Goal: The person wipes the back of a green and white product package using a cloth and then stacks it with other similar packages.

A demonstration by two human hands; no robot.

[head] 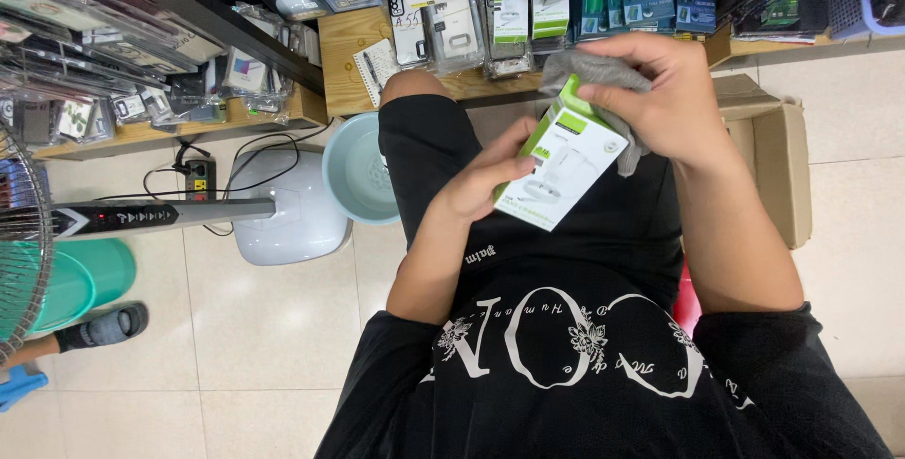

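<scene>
Black shirt and shorts fill the near field, the person seated. Left hand, fingers curled closed, grips the lower left edge of a white-and-green box held above the lap. Right hand closes over the box's upper end, fingers bent and pressing a grey cloth against the green top (part of the cloth hangs down behind the box). Beyond the knee, a pale blue basin sits on the tiled floor beside a fan base; an open cardboard carton lies to the right. Farthest, wooden shelves carry packaged phone accessories.
</scene>
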